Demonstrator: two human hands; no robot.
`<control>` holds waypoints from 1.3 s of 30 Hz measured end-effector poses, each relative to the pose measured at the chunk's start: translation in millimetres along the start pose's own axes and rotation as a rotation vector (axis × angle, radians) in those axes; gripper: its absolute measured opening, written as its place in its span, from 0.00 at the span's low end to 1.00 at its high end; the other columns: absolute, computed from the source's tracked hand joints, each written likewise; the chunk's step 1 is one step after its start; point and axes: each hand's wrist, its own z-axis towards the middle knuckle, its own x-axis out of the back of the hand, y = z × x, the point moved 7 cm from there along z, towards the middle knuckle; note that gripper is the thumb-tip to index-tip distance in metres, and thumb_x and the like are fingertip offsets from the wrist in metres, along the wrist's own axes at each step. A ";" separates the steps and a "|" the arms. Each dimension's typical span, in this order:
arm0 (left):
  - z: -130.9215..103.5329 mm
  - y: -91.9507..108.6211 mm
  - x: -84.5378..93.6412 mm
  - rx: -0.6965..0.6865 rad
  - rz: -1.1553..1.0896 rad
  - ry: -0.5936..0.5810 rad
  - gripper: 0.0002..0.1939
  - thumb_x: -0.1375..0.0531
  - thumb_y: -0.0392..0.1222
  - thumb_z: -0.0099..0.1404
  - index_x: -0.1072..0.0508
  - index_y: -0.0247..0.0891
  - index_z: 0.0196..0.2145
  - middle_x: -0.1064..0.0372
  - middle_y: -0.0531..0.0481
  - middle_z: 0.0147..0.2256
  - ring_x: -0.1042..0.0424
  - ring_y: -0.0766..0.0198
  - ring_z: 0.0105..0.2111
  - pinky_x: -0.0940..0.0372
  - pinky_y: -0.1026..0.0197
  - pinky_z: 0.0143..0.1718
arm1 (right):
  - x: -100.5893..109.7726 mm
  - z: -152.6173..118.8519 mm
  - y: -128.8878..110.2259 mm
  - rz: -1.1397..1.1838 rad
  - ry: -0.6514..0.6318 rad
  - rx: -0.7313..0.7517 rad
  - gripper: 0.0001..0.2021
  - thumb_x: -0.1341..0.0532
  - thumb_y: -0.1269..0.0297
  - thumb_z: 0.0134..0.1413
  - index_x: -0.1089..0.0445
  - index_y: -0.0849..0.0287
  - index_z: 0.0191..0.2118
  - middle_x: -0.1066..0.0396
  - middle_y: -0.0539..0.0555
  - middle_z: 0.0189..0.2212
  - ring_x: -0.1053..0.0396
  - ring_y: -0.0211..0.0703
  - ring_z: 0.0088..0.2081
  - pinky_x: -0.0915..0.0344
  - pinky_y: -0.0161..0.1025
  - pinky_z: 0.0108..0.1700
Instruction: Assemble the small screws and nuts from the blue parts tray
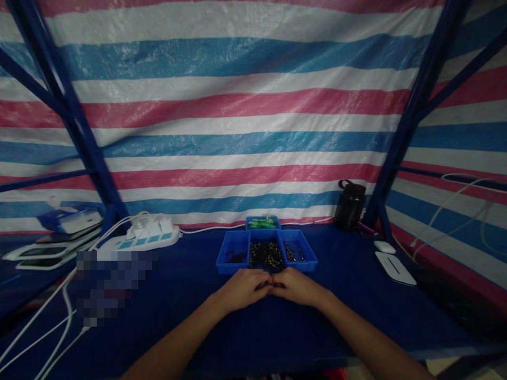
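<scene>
My left hand (244, 288) and my right hand (296, 286) meet fingertip to fingertip just in front of the blue bins. Both are closed in a pinch; whatever sits between the fingers is small, dark and too blurred to name. Right beyond them, the middle bin holds a heap of small black and brass-coloured parts (266, 254). A few dark thin pieces (236, 257) lie in the left bin (221, 259). In the right bin (311, 259) are scattered small metallic parts (293, 251). Behind these, a smaller bin holds green pieces (262, 222).
A white power strip (148, 238) with plugs and cables stands at left, near stacked white-framed devices (43, 253). A black bottle (349, 206) stands at back right. A white flat device (395, 267) lies at right. Blue frame posts (412, 113) flank the table, with striped sheeting (237, 100) behind.
</scene>
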 end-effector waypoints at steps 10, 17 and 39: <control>-0.7 -13.3 -0.7 0.108 0.132 -0.021 0.07 0.47 0.38 0.66 0.29 0.38 0.34 0.30 0.52 0.29 0.31 0.65 0.29 0.44 0.67 0.28 | 15.2 -3.2 -0.7 0.043 0.078 -0.071 0.12 0.44 0.58 0.60 0.29 0.60 0.34 0.28 0.50 0.26 0.32 0.37 0.27 0.45 0.30 0.28; 0.5 -6.5 -6.4 0.028 0.113 -0.067 0.08 0.48 0.37 0.67 0.29 0.38 0.35 0.28 0.51 0.32 0.29 0.64 0.32 0.42 0.67 0.31 | 12.7 -4.3 -3.2 0.143 0.067 -0.040 0.10 0.42 0.57 0.58 0.30 0.59 0.35 0.30 0.48 0.23 0.34 0.35 0.24 0.45 0.30 0.26; -0.7 -6.7 -6.1 0.032 0.145 -0.055 0.09 0.51 0.37 0.70 0.31 0.38 0.38 0.28 0.49 0.33 0.27 0.61 0.33 0.40 0.66 0.31 | 20.3 -5.6 -5.1 0.083 0.109 -0.083 0.11 0.43 0.58 0.59 0.33 0.57 0.44 0.30 0.47 0.24 0.33 0.36 0.25 0.47 0.31 0.27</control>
